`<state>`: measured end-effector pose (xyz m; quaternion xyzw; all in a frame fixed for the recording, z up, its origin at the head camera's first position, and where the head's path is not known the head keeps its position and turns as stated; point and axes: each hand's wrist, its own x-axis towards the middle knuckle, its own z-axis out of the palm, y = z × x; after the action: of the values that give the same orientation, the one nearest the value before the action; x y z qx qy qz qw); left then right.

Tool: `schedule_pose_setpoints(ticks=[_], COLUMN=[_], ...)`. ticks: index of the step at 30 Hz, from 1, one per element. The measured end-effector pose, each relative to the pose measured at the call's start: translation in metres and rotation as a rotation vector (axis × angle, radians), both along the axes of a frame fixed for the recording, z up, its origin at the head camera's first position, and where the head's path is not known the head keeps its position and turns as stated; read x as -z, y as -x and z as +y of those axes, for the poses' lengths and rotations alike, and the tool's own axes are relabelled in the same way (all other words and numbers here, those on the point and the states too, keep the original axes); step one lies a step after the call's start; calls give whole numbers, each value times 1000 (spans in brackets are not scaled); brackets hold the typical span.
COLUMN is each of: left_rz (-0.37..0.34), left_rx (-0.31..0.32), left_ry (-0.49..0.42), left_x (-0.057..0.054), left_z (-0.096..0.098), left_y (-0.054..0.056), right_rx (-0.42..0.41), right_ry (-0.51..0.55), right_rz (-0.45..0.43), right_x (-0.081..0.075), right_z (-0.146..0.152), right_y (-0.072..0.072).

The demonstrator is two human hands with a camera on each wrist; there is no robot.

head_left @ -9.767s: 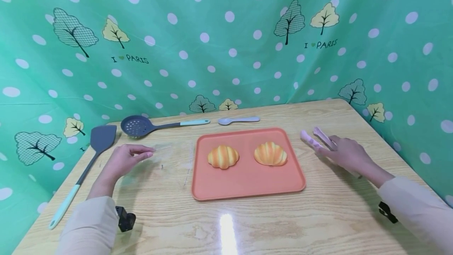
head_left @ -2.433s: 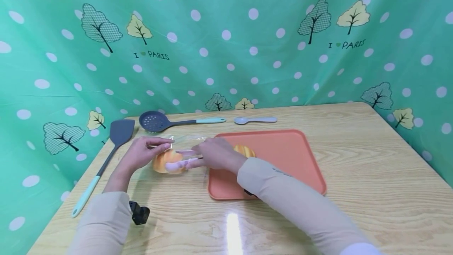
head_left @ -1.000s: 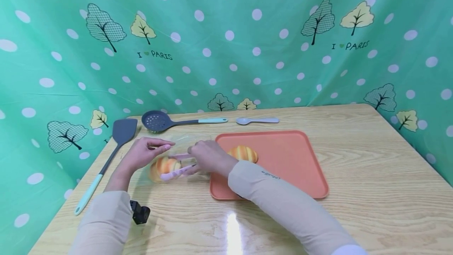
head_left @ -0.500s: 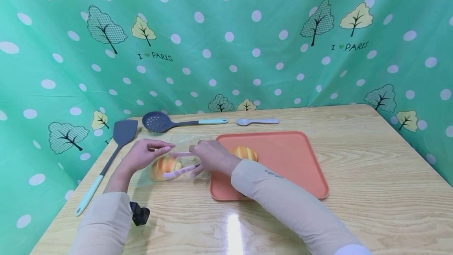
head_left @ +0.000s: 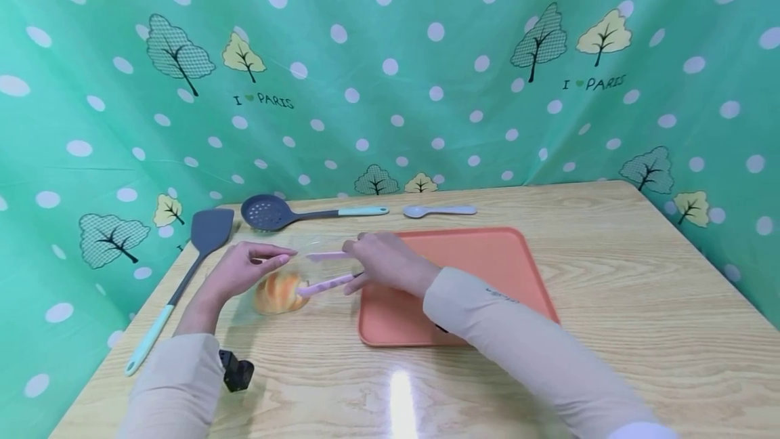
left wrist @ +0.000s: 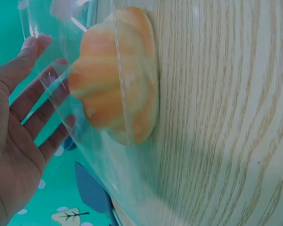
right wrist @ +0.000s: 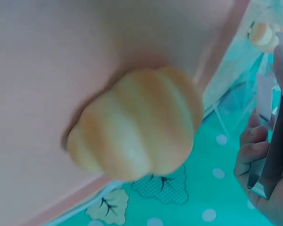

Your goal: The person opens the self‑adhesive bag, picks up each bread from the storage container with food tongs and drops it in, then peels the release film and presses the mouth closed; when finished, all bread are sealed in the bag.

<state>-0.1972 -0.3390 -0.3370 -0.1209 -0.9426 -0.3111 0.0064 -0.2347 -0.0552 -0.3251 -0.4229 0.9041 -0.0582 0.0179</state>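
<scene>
My left hand [head_left: 240, 269] pinches the edge of a clear plastic bag [left wrist: 146, 174] between thumb and forefinger; the other fingers are spread behind the film. Inside the bag a golden croissant [head_left: 278, 293] rests low over the table. My right hand [head_left: 386, 261] grips tongs [head_left: 326, 285] with lilac tips and a metal bend. The tongs' arms are spread apart at the bag's mouth, the lower tip right beside the croissant; whether it touches cannot be told. A second croissant [right wrist: 137, 122] sits on the pink tray [head_left: 487, 276]; the right hand and arm hide it in the head view.
Left of the left hand lies a grey turner [head_left: 211, 229] with a mint handle. Behind the bag are a slotted skimmer [head_left: 268, 212] and a lilac spoon [head_left: 439, 211]. A dotted green curtain [head_left: 426, 114] rises at the table's back edge.
One croissant has gone from the tray into the bag. The tongs came across from the tray's right side and have just drawn back rightward. The left hand stays nearly still.
</scene>
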Motion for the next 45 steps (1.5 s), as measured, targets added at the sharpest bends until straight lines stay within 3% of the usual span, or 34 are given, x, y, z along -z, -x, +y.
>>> schedule_pose_setpoints(ticks=[5,14,24,36,45], left_rz=[4,-4,-27,-16,-15], left_rx=[-3,-7,-30,-17,-14], left_ry=[15,14,25,22,35], left_x=[1,2,2,2,1], left_z=[1,3,3,4,5], left_y=[0,1,0,0,-1], right_rx=[33,29,101,116,155], right_ry=[21,19,-11,81,87], right_rz=[-25,37,61,97,62], right_x=[-8,-19,-34,-34,-28], right_z=[18,44,75,133,170], right_y=[0,-3,-11,-11,-10])
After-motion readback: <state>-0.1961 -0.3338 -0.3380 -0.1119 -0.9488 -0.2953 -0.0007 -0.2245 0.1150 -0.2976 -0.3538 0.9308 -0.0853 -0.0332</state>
